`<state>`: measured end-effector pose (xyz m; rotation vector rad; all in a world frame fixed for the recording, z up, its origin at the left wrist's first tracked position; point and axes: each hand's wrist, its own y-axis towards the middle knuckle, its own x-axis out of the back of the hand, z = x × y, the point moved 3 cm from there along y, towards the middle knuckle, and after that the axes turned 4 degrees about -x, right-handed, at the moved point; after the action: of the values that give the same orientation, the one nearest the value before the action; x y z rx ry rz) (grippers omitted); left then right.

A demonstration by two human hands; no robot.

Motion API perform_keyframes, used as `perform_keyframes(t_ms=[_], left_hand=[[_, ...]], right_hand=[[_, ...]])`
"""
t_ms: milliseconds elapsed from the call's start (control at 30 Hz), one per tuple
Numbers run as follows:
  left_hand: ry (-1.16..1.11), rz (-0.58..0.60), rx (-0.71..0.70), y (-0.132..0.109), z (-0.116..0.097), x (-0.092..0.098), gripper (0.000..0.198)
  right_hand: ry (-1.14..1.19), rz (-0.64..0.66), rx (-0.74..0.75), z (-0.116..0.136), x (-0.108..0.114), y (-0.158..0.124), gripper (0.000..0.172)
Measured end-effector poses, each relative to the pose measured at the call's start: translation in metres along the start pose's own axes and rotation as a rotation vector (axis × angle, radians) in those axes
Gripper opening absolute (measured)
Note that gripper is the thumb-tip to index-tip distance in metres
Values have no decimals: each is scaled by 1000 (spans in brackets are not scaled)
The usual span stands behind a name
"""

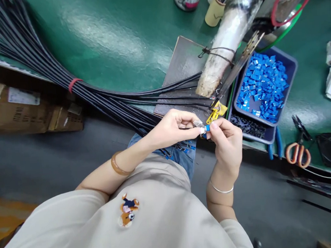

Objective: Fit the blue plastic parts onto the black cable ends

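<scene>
My left hand [174,127] is closed in a pinch on the end of a thin black cable [191,126] from the big bundle of black cables [99,97]. Right against it, my right hand [226,140] pinches a small blue connector [207,128] at the cable's tip. Both hands meet just in front of the green bench's edge, over my lap. A yellow tool piece [216,112] lies just behind my fingers. The cable tip itself is mostly hidden by my fingertips.
A blue tray [290,66] full of several blue connectors sits at right, with a dark tray of black parts [248,126] below it. Orange-handled scissors [298,153] and pliers lie farther right. A wrapped cylinder [230,33] slants over a dark mat [182,64]. Cardboard boxes [13,106] are at left.
</scene>
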<state>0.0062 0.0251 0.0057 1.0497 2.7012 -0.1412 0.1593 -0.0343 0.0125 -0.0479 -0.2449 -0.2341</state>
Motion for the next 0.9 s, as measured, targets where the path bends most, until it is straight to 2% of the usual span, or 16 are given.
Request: perform_keyframes(t_ms=[167,267,367,467,567,667,900], left_hand=[[27,-71,-33,1,0,-1,19],[40,-108,-20,3,2,0,19],[34,-138,-17,6,3,1,18],[35,-163,-28,10,1,1,18],[41,-186,-30,15,-1,1,18],[28,-213,-16,20,-2,0,17],[43,-271,-15,28,-1,-1,15]], right_hand=[[-82,-115,68,2,-4,-1,25],[-73,-214,156,6,0,-4,11],[-32,-360,265,9,7,-12,19],[-155,-462,334,12,8,-18,13],[-287,-374,378,12,1,-17,9],[-302,-282,388,9,-5,-10,8],[-259,-283,368,9,-2,0,11]])
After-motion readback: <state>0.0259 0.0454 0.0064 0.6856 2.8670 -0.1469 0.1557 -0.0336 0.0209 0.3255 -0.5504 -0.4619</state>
